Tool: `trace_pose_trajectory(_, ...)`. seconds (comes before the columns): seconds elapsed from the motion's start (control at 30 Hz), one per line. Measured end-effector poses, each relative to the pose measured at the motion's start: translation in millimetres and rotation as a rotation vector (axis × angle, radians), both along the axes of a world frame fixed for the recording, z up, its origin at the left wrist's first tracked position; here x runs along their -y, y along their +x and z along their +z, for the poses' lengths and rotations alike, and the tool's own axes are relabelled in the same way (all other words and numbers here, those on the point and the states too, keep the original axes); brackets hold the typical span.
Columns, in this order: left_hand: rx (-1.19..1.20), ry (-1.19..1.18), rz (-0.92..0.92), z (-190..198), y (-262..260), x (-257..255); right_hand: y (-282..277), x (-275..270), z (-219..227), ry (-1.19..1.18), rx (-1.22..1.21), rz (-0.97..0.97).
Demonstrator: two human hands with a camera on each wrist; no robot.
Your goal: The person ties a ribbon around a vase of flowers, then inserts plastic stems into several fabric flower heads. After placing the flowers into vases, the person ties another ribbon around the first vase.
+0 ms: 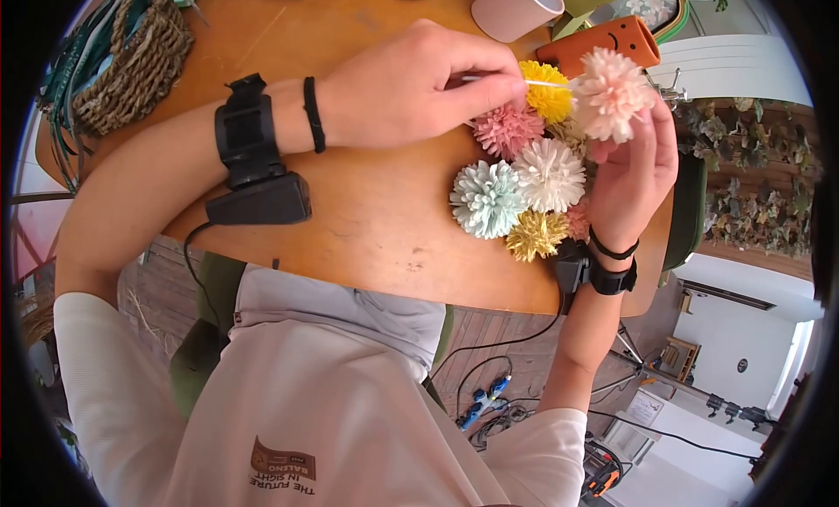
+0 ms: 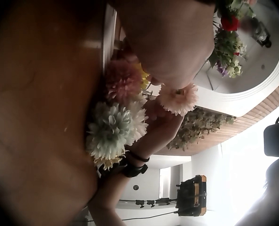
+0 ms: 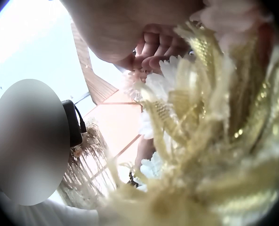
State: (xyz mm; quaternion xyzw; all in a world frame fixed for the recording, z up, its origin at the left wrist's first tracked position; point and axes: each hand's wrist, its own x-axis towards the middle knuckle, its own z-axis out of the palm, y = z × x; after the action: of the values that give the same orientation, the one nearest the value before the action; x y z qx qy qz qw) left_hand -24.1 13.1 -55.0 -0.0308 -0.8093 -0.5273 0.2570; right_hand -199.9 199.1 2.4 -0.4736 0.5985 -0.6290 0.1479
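Observation:
In the head view my left hand pinches a thin white stem between thumb and fingers. The stem runs to a pale pink pompom flower, which my right hand holds with fingers curled behind its petals. Below and between the hands is a cluster of artificial pompom flowers: a yellow one, a deep pink one, a white one, a pale blue-green one and a gold one. Gold ribbon petals fill much of the right wrist view.
Behind the flowers stand an orange pot with a drawn smile and a pale pink cup. A woven rope basket with dark green strands sits at the table's left. The wooden table ends near my lap.

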Motion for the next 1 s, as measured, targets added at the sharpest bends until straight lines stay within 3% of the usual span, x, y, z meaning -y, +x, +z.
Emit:
trace_pose_trajectory(0.5,-0.073,-0.015,0.053,2,0,4,0,-1,3,-0.036,-0.061,0.035)
trace_pose_trajectory(0.67,-0.061,0.027,0.061,8,2,3,16,7,10,-0.038,-0.069,-0.064)
trace_pose_trajectory(0.8,-0.130,-0.009,0.074,2,-1,3,-2,-5,3,-0.026,-0.087,-0.005)
trace_pose_trajectory(0.9,-0.117,0.002,0.074,6,1,2,-5,-5,5,-0.064,-0.071,-0.085)
trace_pose_trajectory(1.0,-0.035,0.422,0.033,11,4,4,-5,2,24,-0.159,-0.042,-0.159)
